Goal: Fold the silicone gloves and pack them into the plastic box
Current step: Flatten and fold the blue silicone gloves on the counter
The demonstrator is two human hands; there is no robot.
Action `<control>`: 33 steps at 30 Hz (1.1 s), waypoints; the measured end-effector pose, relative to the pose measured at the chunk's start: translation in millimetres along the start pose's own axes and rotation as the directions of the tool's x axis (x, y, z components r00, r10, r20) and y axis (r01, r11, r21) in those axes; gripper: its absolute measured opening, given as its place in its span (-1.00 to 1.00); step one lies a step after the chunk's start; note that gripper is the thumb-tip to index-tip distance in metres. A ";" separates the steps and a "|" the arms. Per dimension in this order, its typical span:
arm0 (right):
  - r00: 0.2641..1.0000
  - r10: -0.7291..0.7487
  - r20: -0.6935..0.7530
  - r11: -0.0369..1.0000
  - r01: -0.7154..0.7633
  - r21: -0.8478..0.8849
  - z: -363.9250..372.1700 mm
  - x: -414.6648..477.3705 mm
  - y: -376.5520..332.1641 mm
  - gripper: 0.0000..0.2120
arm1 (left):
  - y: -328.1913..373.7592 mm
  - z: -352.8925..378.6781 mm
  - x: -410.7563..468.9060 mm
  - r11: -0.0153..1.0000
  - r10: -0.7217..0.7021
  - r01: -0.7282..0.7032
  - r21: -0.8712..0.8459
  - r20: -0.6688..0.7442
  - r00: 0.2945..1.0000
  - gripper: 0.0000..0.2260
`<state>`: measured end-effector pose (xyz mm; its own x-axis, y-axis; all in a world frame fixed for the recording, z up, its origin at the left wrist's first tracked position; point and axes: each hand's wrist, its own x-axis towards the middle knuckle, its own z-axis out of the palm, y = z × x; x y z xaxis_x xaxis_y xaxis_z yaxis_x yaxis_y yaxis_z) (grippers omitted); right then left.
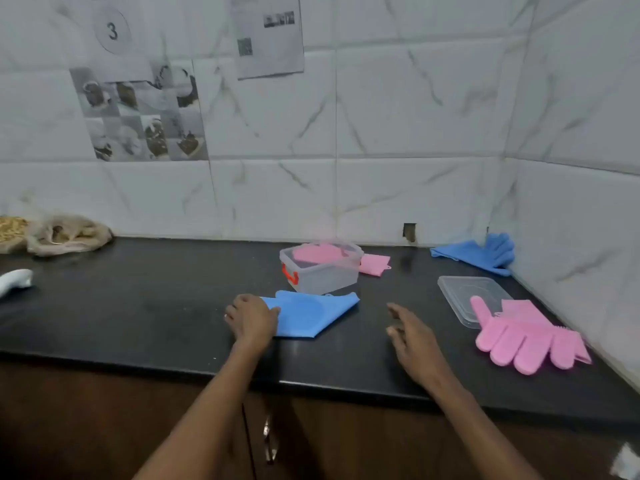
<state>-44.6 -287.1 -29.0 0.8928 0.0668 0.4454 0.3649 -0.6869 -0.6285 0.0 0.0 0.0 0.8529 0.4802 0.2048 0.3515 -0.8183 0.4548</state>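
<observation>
Head view only, looking down at a black countertop [138, 306] against a tiled wall. A clear plastic box [322, 271] stands near the middle toward the far edge, red latch on its left end. A pink glove [318, 253] lies inside it; through the cloudy wall I cannot tell how it is folded. More pink [374, 265] pokes out behind the box's right side, mostly hidden.

Just in front of the box lies a folded blue glove [311, 315], flat, long axis running left to right, one corner pointing right. Its left end is covered by the left hand [251, 318], which presses down on it with fingers curled together. The right hand [410, 332] hovers apart from it, fingers loosely spread, holding nothing.

At far right another blue glove [479, 253] lies in the corner, fingers bent up against the side wall. The clear lid [464, 289] sits nearer, partly under an unfolded pink glove [526, 336] whose fingers point toward the near left. At the left edge, a crumpled bag [65, 235] and a white object [15, 280] are cut off.
</observation>
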 end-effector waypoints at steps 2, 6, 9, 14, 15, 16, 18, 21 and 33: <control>0.997 0.077 -0.003 0.997 -0.077 -0.023 -4.5 0.5 4.5 -0.55 | -1.0 -8.7 15.1 0.991 -0.136 0.131 0.039 0.155 0.978 -0.30; 0.984 0.177 0.009 0.984 -0.177 -0.033 -4.6 2.9 8.5 -0.59 | 0.0 -13.4 45.3 0.981 -0.192 0.194 0.020 0.294 0.936 -0.39; 0.985 0.173 0.003 0.985 -0.173 -0.020 -3.1 3.7 9.3 -0.66 | 0.9 -10.9 60.1 0.972 -0.179 0.224 -0.075 0.381 0.907 -0.37; 0.990 0.141 0.004 0.990 -0.141 -0.001 -1.8 4.2 14.1 -0.75 | -0.6 -5.3 77.5 0.835 -0.019 0.263 -0.484 0.451 0.892 -0.80; 0.990 0.142 0.004 0.990 -0.142 0.003 -2.1 3.8 14.0 -0.75 | -0.5 -5.7 77.6 0.808 0.028 0.227 -0.544 0.419 0.908 -0.83; 0.990 0.144 0.004 0.990 -0.144 0.005 -1.8 3.7 15.1 -0.75 | 0.6 -8.7 76.8 0.779 0.072 0.206 -0.592 0.410 0.909 -0.84; 0.990 0.143 0.003 0.990 -0.143 0.011 -2.0 3.4 14.8 -0.75 | 1.9 -16.2 77.8 0.730 0.168 0.191 -0.656 0.444 0.880 -0.89; 0.990 0.140 0.010 0.990 -0.140 0.021 -2.4 3.0 12.1 -0.74 | 2.2 -33.2 77.6 0.739 0.278 0.145 -0.658 0.494 0.824 -0.91; 0.962 0.194 0.194 0.918 -0.247 0.310 20.0 44.6 -13.5 -0.10 | 86.5 -105.9 61.5 0.435 0.766 -0.248 -0.866 0.211 0.608 -0.85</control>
<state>-4.4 -260.4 -13.5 0.9805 0.0712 0.1831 0.1960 -0.4226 -0.8849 42.0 -7.8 143.7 0.8689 -0.4013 0.2899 -0.3926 -0.2018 0.8973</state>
